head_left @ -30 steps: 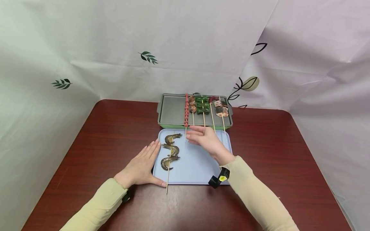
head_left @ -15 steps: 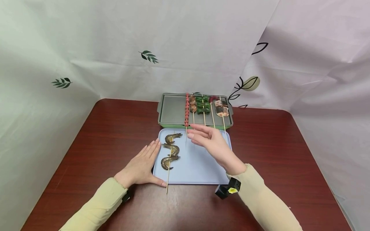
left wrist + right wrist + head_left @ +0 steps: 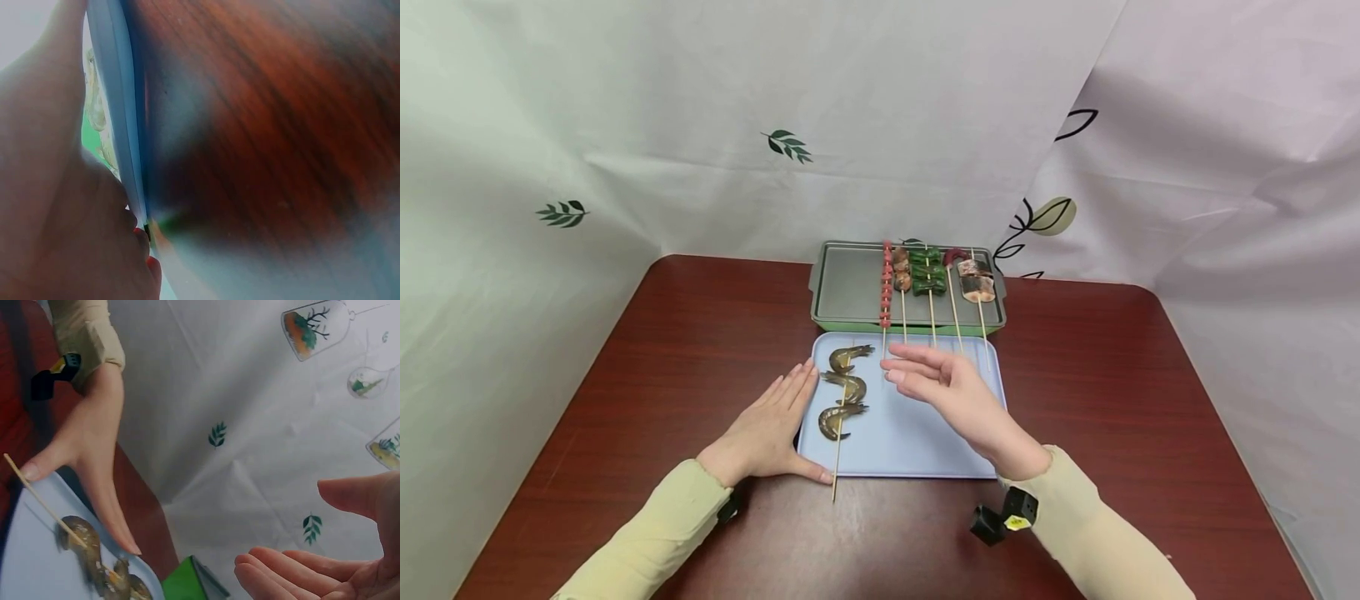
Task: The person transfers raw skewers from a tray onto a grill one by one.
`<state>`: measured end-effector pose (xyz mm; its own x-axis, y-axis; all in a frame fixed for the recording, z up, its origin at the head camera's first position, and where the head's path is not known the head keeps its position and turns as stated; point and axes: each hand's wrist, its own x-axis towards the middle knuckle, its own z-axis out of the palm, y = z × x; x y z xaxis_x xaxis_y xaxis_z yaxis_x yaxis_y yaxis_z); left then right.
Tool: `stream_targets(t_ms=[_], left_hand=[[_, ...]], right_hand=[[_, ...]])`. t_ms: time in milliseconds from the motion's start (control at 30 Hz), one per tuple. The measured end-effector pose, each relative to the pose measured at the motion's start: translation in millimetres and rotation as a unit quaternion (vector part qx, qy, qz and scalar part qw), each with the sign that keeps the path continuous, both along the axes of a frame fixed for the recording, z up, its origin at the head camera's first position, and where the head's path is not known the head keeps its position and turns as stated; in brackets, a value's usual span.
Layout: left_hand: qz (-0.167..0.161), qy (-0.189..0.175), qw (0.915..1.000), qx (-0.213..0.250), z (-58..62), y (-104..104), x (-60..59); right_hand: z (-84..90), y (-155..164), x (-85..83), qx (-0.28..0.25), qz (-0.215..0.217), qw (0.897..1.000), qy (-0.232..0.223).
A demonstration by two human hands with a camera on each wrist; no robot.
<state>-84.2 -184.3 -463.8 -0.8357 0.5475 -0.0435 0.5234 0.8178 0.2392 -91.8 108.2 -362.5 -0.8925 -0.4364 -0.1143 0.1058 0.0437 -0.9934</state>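
Observation:
A shrimp skewer point(image 3: 842, 389) lies on the left side of the light-blue tray point(image 3: 917, 450), its stick poking past the front edge. My left hand point(image 3: 763, 433) rests flat along the tray's left edge, fingers straight and thumb at the front corner beside that stick. Over the tray hovers my right hand point(image 3: 955, 396), its fingertips close to the bare stick of a skewer of small red pieces point(image 3: 886, 287). Thumb and relaxed fingers stand apart in the right wrist view, with nothing between them.
Behind the tray stands a grey grill pan point(image 3: 850, 287) with a green base. On its right half lie a brown-chunk skewer point(image 3: 902, 271), a green pepper skewer point(image 3: 927, 273), a dark-red curled piece on a stick point(image 3: 953, 257) and a fish skewer point(image 3: 977, 287). White curtains point(image 3: 880, 125) enclose the table.
My right hand has drawn back toward me and a little right, away from the red skewer's stick, its thumb and fingers spreading slightly. The left hand and the skewers stay put.

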Motion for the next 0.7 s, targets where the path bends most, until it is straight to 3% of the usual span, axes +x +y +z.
stream_targets(t_ms=[333, 700], left_hand=[[0.0, 0.001, 1.0, 0.002, 0.0, 0.2, 0.0], [0.003, -0.003, 1.0, 0.005, 1.5, 0.3, 0.5]], right_hand=[[-25.5, -5.2, 10.5, 0.018, 0.025, 0.999, -0.032], [-58.9, -18.1, 25.6, -0.017, 0.047, 0.994, -0.099]])
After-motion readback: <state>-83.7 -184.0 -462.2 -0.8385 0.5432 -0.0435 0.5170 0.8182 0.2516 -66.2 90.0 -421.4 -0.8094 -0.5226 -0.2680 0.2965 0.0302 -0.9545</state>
